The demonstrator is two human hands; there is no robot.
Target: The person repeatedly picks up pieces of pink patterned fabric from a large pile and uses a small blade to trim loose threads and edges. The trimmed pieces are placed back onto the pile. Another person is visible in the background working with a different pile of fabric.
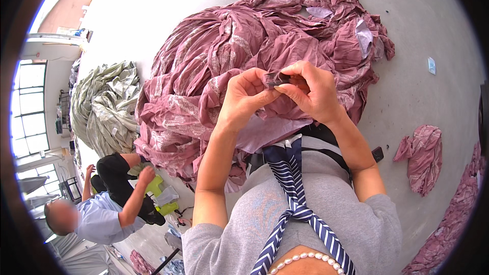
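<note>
In front of my chest, both hands are raised over a large heap of mauve fabric (204,56) with whitish patterns. A small dark, blocky thing (275,80) is pinched between them; its kind I cannot make out. The fingertips of my left hand (247,94) grip its left end. My right hand (317,91) closes on the other end with thumb and bent fingers, hiding part of it. Below my hands, a paler mauve piece of cloth (270,131) lies across my lap, joining the heap.
A pale green fabric pile (107,107) lies at the left. Nearer, a co-worker in a light blue shirt (104,220) sits beside yellow-green items (165,198). On the floor at right are a small mauve bundle (425,160), a dark flat object (377,154) and a light blue piece (432,65).
</note>
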